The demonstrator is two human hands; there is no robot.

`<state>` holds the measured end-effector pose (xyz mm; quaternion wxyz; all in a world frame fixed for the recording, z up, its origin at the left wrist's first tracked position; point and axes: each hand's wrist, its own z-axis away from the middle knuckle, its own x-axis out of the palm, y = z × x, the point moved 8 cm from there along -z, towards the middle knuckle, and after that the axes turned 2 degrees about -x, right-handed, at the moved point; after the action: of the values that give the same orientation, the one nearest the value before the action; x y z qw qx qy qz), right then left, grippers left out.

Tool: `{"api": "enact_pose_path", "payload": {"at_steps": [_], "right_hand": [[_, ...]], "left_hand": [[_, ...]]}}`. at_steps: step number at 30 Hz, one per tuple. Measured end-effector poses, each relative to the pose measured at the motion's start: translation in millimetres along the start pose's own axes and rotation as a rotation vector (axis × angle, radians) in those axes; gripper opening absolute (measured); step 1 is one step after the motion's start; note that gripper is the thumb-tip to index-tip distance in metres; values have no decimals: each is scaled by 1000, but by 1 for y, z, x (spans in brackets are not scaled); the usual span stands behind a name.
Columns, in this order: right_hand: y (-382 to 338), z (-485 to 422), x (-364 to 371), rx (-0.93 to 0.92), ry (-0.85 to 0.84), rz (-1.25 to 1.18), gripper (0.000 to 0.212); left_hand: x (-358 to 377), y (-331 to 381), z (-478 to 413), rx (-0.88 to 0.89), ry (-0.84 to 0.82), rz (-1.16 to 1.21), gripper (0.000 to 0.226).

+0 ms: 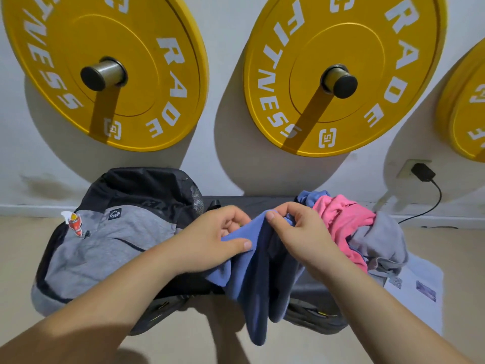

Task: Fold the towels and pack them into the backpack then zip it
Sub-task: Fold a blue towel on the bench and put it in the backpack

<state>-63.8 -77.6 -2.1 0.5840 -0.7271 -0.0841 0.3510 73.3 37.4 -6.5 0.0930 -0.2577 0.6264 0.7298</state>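
A blue towel (258,282) hangs in folds in front of me, lifted off the dark bench (249,203). My left hand (215,237) pinches its top edge on the left and my right hand (291,227) pinches the same edge on the right, the two hands close together. A grey and black backpack (105,245) lies on its side on the left end of the bench, with a red sticker on its front. To the right sits a heap of unfolded towels: a pink one (341,222), a grey one (380,240) and another blue one (312,197).
Yellow weight plates (105,72) (343,72) hang on pegs on the white wall behind the bench. A black charger (423,172) is plugged in at the right, its cable trailing down. Printed paper (420,282) lies beside the towel heap. Beige floor below.
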Motion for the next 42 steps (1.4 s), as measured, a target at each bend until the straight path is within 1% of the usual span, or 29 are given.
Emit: {"api": "enact_pose_path", "payload": {"at_steps": [2,4,5,7,9,10,11,12,13,15,17,18,21,24,27,30,33,36,38,40,42], "right_hand": [[11,-2,-15,71,126,-60,22],[21,-2,-27,116,201,-74,20],[23,-1,-32,129,232,-86,19],[27,4,-38,186,260,-135,20],[35,7,-35,336,232,-276,27],[40,8,-29,446,208,-381,30],[44,10,-23,536,184,-486,30],[44,10,-18,579,171,-559,29],[42,7,-14,562,159,-594,26],[30,4,-9,454,125,-551,16],[16,8,0,345,47,-564,22],[12,11,4,330,23,-593,22],[14,17,13,357,11,-649,22],[16,17,10,363,48,-663,20],[15,17,6,341,44,-625,20],[15,18,7,358,46,-648,21],[14,20,6,371,50,-667,20],[13,21,10,391,29,-703,22],[12,22,14,401,5,-706,20],[10,22,17,402,-16,-704,16],[7,22,16,389,-30,-681,14]], "left_hand": [[-2,-13,0,-52,-39,-113,13],[-15,-23,-3,-93,18,-158,15],[-22,-25,-3,-112,70,-116,18],[-33,-25,-1,-140,197,98,22],[-36,-24,0,-171,287,343,23],[-35,-23,1,-194,304,426,20],[-32,-21,2,-212,311,474,16],[-28,-20,2,-224,316,482,15],[-24,-18,2,-233,322,461,15],[-14,-14,3,-228,340,397,16],[-2,-9,4,-208,341,391,12],[4,-7,3,-202,327,419,11],[17,4,2,-172,269,467,16],[19,11,2,-154,276,351,23],[20,13,2,-133,266,253,25],[16,13,2,-94,315,195,21],[13,14,2,-87,378,223,16],[14,18,4,-73,384,218,17],[17,23,5,-21,356,101,19],[21,26,6,16,321,-43,26],[19,27,9,16,312,-79,26]]}}
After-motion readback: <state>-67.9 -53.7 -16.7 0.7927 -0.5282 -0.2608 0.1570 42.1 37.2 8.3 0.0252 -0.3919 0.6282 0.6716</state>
